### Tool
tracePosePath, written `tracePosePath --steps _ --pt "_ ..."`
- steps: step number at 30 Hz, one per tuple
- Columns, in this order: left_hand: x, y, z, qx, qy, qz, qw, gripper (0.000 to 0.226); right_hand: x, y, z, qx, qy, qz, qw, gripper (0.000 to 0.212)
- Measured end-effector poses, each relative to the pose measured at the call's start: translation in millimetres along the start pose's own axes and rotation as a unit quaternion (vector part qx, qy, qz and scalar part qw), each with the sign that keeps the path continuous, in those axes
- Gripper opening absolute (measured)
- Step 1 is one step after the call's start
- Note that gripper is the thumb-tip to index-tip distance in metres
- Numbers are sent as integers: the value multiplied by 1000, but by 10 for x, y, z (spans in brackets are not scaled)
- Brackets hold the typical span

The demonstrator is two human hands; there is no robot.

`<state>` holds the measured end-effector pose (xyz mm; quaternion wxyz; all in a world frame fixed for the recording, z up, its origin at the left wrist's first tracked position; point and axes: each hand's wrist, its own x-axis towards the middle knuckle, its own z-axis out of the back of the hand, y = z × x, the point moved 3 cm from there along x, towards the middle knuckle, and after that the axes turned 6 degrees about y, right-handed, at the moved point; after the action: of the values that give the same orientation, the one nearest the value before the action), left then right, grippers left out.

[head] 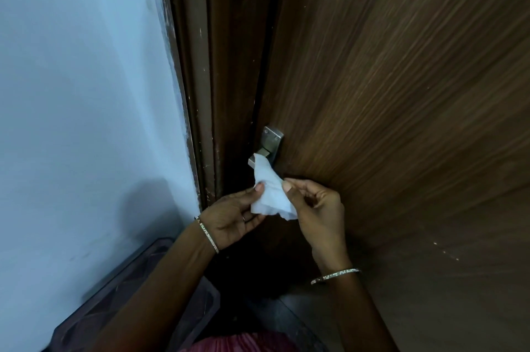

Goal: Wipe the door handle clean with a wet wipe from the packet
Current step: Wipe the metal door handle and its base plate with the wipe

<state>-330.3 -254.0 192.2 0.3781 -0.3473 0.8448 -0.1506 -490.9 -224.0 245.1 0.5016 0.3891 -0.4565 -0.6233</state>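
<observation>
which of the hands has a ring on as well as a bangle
The left hand, nearer the wall: a thin ring shows on one finger. The right hand shows a bangle but no ring.

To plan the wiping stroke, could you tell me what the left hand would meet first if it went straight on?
Probably the door handle: the left hand, pinching the wet wipe, points up toward it, with the wipe's tip leading. Depth is unclear.

A metal door handle (272, 138) is borne by the wooden door (401, 93); at seven o'clock, possibly a dark mat (129, 294) is laid on the floor (286, 318).
</observation>
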Motion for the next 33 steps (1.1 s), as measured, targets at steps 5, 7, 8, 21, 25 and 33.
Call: tracePosePath --steps 5,7,8,21,25,33 --pt "-35 -62 54 -27 -9 -11 1000 35 29 106 75 -27 -10 51 998 12" --pt "-34 -76 31 -39 -13 -9 999 37 58 151 44 -45 21 64 997 16" --pt "-33 -87 13 -49 -17 -4 999 38 73 172 20 -54 39 67 996 19" --pt "-275 -510 -171 -7 -150 -328 932 15 128 191 -35 -102 82 65 989 27" --pt "-331 -598 -363 92 -198 -460 861 10 142 145 -34 -81 53 49 994 31" --pt "-114 -601 -608 469 -231 -572 632 16 167 87 -37 -103 45 30 993 16"
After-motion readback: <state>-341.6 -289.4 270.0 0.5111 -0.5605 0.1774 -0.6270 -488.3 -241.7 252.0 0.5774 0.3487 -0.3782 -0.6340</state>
